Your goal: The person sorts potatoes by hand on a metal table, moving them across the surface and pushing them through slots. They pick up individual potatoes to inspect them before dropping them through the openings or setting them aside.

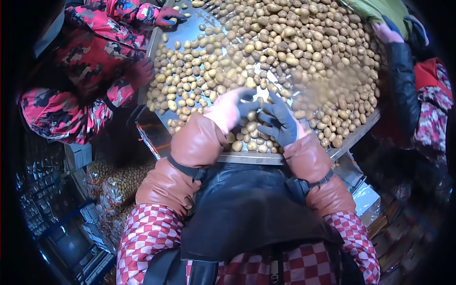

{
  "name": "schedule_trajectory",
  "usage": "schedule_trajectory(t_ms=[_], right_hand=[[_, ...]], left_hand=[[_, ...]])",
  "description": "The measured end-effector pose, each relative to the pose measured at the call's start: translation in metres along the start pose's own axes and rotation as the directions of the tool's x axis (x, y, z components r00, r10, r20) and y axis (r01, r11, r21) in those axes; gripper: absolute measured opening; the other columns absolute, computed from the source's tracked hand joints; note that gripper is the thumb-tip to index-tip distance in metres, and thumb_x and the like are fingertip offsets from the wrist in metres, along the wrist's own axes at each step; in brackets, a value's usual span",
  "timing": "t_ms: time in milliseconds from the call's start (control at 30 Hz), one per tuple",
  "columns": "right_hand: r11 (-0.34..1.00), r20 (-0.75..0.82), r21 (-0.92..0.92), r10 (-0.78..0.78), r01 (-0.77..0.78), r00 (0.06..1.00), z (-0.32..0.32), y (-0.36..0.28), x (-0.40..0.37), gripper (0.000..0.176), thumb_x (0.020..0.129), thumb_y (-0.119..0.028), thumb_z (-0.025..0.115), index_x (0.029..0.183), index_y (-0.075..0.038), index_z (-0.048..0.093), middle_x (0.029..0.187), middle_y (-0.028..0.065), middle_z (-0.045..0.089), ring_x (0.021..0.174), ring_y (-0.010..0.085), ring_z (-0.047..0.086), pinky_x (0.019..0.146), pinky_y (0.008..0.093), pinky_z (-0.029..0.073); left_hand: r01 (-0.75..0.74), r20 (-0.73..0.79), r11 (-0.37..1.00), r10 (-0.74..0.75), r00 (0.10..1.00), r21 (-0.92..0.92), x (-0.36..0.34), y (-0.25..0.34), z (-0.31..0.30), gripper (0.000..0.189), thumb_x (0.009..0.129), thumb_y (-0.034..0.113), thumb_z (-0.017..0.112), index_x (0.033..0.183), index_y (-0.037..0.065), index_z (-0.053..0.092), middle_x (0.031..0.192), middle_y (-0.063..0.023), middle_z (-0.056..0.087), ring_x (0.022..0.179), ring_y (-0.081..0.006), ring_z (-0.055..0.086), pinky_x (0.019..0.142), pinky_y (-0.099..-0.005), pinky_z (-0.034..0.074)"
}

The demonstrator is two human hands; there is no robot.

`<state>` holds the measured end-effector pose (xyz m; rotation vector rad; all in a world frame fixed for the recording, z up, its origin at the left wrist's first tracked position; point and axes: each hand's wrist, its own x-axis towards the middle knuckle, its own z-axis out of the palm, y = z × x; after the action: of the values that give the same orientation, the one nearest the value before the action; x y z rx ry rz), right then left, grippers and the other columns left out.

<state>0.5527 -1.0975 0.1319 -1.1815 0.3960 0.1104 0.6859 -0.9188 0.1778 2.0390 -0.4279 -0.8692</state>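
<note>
Both my hands reach over the near edge of a metal sorting table heaped with potatoes. My left hand, in a pink and dark grey glove, curves its fingers and thumb apart among the potatoes. To its right, my right hand wears a matching glove, fingers spread and pointing left. A few small potatoes lie between the two hands, close to the fingertips. I cannot make out a firm grip on any of them. Brown sleeve covers reach my wrists.
At the left edge, a person in a pink camouflage jacket has a gloved hand over the table. On the right, another person's gloved hands hold a green sack. Bagged potatoes stand below left.
</note>
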Motion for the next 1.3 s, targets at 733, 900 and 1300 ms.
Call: schedule_trajectory(t_ms=[733,900,1300], right_hand=[[0.996,-0.84,0.089,0.058,0.03,0.539,-0.273,0.065,-0.276,0.034,0.096,-0.015,0.066,0.13,-0.009,0.064,0.093,-0.0005,0.06,0.075,0.0087,0.055,0.062,0.0254,0.045],[0.979,-0.844,-0.191,-0.2,0.071,0.498,-0.277,0.087,-0.287,0.034,0.098,-0.004,0.061,0.132,-0.004,0.063,0.115,0.0057,0.065,0.1,0.0168,0.062,0.088,0.0306,0.052],[0.867,-0.494,-0.498,-0.305,0.022,0.814,-0.132,0.002,-0.095,0.026,0.091,-0.01,0.072,0.117,-0.005,0.073,0.107,0.0137,0.074,0.099,0.0231,0.07,0.091,0.0334,0.053]], left_hand=[[-0.281,0.021,0.438,0.511,0.859,0.854,0.038,-0.025,0.011,0.05,0.092,0.039,0.069,0.138,0.025,0.057,0.144,-0.0186,0.053,0.131,-0.0401,0.051,0.107,-0.0521,0.045],[0.041,-0.319,0.699,0.273,0.907,0.714,0.017,-0.087,-0.027,0.043,0.091,0.035,0.068,0.132,0.021,0.062,0.141,-0.0155,0.055,0.131,-0.0365,0.051,0.11,-0.0506,0.04],[0.108,-0.285,0.555,0.242,0.927,0.825,0.002,-0.095,-0.023,0.043,0.089,0.048,0.07,0.128,0.031,0.068,0.15,-0.0064,0.052,0.146,-0.0308,0.037,0.118,-0.0635,0.019]])
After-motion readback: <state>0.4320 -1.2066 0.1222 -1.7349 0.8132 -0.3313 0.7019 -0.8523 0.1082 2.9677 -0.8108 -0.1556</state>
